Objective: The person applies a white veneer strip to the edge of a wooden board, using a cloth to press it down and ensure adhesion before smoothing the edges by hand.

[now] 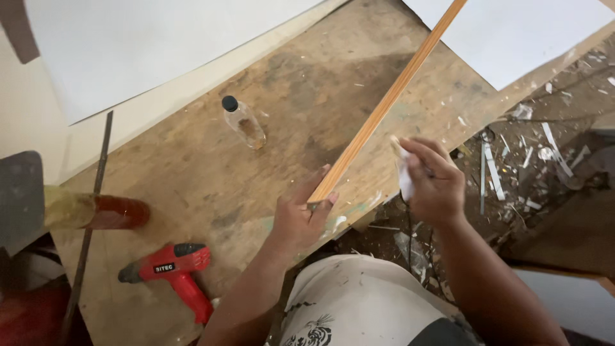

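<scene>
Wood-grain strip: a long, thin orange-brown wooden edging strip (384, 106) is seen running from the picture's centre up toward 1 o'clock, where it is cut off by the top edge.
Left hand: the left hand (301, 218) is closed round the strip's near end, which is pinched between thumb and fingers just below centre; the strip is held tilted above the bench.
Right hand: the right hand (435, 182) is curled shut on a small crumpled white cloth (405, 179), at 3 o'clock of the left hand and just beside the strip; whether cloth and strip are touching cannot be told.
Workbench: a worn, stained brown plywood workbench (211, 173) is spread beneath both hands.
Bottle: a small clear plastic bottle with a black cap (243, 122) is laid on the bench at 10 o'clock of the left hand, well apart from it; a little amber liquid is seen inside.
Heat gun: a red and black pistol-shaped heat gun (176, 272) is laid on its side at 8 o'clock of the left hand, near the bench's edge.
Boards: a large white sheet (147, 45) is laid across the top left, and a second white panel (519, 32) at the top right.
Rod: a thin dark metal rod (90, 224) is stretched along the left of the bench.
Floor: a floor littered with pale offcuts and shavings (538, 160) is seen at 3 o'clock of the right hand.
</scene>
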